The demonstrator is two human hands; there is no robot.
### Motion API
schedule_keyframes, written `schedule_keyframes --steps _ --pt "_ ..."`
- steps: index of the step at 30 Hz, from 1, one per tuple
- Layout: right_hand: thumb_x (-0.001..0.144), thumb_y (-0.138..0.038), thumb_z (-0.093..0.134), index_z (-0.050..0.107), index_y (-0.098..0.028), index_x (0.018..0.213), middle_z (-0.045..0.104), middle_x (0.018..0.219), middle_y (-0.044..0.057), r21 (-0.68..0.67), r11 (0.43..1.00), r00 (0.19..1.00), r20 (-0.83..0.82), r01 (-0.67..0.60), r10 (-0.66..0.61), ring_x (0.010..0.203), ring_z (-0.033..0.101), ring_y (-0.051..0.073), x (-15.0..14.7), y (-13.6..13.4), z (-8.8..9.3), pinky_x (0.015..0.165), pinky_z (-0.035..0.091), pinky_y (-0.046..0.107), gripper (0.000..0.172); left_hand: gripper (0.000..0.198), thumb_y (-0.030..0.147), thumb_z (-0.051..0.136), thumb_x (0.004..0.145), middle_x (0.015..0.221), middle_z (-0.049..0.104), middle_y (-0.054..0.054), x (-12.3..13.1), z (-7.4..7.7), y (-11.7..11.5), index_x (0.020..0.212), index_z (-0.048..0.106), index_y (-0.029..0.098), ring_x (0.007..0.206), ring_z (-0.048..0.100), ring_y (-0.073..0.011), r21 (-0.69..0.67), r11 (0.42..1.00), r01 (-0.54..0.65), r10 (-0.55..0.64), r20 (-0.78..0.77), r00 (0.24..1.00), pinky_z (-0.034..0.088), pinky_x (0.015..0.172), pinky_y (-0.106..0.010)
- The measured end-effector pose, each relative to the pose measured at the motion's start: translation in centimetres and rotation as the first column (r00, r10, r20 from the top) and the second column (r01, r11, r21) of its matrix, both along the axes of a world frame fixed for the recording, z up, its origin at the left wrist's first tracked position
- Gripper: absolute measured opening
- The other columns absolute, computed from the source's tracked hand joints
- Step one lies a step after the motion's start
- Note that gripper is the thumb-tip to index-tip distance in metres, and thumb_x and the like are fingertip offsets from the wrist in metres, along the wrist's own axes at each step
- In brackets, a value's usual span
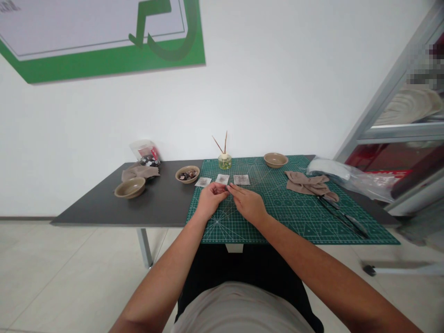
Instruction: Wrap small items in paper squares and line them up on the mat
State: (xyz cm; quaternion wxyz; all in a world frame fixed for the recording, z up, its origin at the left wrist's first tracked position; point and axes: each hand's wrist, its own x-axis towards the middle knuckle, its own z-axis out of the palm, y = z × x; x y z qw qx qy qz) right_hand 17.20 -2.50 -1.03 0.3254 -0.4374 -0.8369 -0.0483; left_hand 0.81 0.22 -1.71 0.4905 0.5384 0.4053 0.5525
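My left hand [211, 196] and my right hand [248, 202] meet at the fingertips over the green cutting mat [277, 226]. Both are closed, pinching a small dark piece [226, 188] between them; its kind is too small to tell. Just beyond the fingers lie three whitish squares with grey smudges: a left square [203, 182], a middle square [222, 178] and a right square [242, 180]. To the left, a brown bowl [181, 179] holds several dark and pale pieces.
A reed diffuser [225, 162] stands behind the squares, with another bowl [275, 160] at back right. Rightward lie a brown cloth [308, 183], a black-handled tool [342, 215] and clear plastic wrapping [360, 182]. On the left are a bowl [130, 188], a cloth [140, 173] and a bag [145, 151].
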Motion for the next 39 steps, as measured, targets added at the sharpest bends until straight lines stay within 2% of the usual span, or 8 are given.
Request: schedule_keyframes --steps 6,11,19,23,29,33,36,39 --pt "0.090 -0.011 0.045 0.059 -0.022 0.128 0.059 0.132 0.006 -0.014 1.000 1.000 -0.019 -0.009 0.009 0.116 0.060 0.020 0.00 -0.04 0.00 0.096 0.051 0.038 0.042 0.030 0.019 0.077 0.058 0.071 0.066 0.000 -0.06 -0.05 0.10 0.085 0.063 0.014 0.067 0.061 -0.0114 -0.013 1.000 0.007 -0.007 -0.005 1.000 0.048 0.070 -0.026" --pt "0.089 -0.010 0.045 0.057 -0.022 0.130 0.057 0.133 0.007 -0.019 0.999 0.999 -0.002 -0.039 0.039 0.119 0.058 0.021 -0.13 0.00 0.04 0.100 0.049 0.039 0.045 0.025 0.018 0.075 0.057 0.071 0.066 0.001 0.03 0.31 -0.16 0.079 0.062 0.014 0.065 0.061 -0.0109 -0.040 0.999 -0.018 0.018 0.013 1.000 0.048 0.070 -0.027" --pt "0.090 -0.010 0.043 0.057 -0.021 0.130 0.056 0.134 0.006 -0.013 1.000 0.999 0.031 0.012 -0.011 0.119 0.057 0.021 -0.12 0.10 -0.23 0.099 0.049 0.040 0.044 0.029 0.020 0.078 0.055 0.068 0.066 0.001 0.07 0.60 -0.29 0.077 0.060 0.015 0.063 0.060 -0.0103 -0.059 0.998 0.006 -0.004 0.040 0.999 0.047 0.067 -0.026" --pt "0.089 -0.010 0.044 0.056 -0.023 0.131 0.057 0.134 0.006 -0.013 1.000 0.999 0.033 -0.012 0.012 0.119 0.058 0.022 -0.18 -0.11 -0.10 0.096 0.050 0.040 0.045 0.024 0.020 0.076 0.058 0.068 0.066 0.001 0.05 0.61 -0.37 0.076 0.061 0.014 0.063 0.059 -0.0107 -0.037 0.999 0.000 0.000 0.004 1.000 0.047 0.067 -0.026" --pt "0.089 -0.011 0.044 0.057 -0.022 0.129 0.057 0.132 0.008 -0.017 1.000 0.999 0.030 0.026 -0.025 0.116 0.059 0.023 -0.18 -0.07 -0.08 0.092 0.052 0.042 0.043 0.026 0.023 0.077 0.059 0.072 0.067 0.000 -0.01 0.47 -0.34 0.078 0.061 0.015 0.065 0.060 -0.0116 -0.025 1.000 0.005 -0.006 -0.055 0.998 0.046 0.066 -0.026" --pt "0.089 -0.012 0.043 0.058 -0.022 0.128 0.059 0.130 0.007 -0.042 0.999 1.000 -0.013 0.022 -0.023 0.111 0.063 0.023 -0.08 -0.04 -0.12 0.092 0.052 0.042 0.043 0.026 0.026 0.076 0.062 0.071 0.065 0.000 -0.15 0.21 -0.18 0.081 0.061 0.015 0.066 0.059 -0.0122 0.021 0.999 -0.029 0.031 -0.104 0.994 0.046 0.065 -0.026" --pt "0.089 -0.012 0.043 0.057 -0.025 0.129 0.061 0.129 0.005 -0.085 0.996 0.993 -0.108 0.034 -0.043 0.107 0.065 0.020 0.08 -0.01 -0.13 0.091 0.054 0.038 0.044 0.027 0.024 0.075 0.062 0.066 0.061 0.002 -0.20 0.03 -0.03 0.082 0.059 0.016 0.061 0.057 -0.0111 -0.003 1.000 -0.031 0.031 -0.081 0.996 0.045 0.061 -0.024" --pt "0.089 -0.013 0.044 0.058 -0.025 0.128 0.065 0.124 0.004 -0.101 0.994 0.977 -0.206 0.030 -0.051 0.107 0.065 0.019 0.23 0.09 -0.24 0.092 0.053 0.036 0.043 0.026 0.022 0.074 0.062 0.069 0.062 0.002 -0.15 0.04 0.04 0.084 0.061 0.016 0.064 0.057 -0.0113 0.003 1.000 -0.004 0.004 -0.101 0.995 0.045 0.065 -0.025"
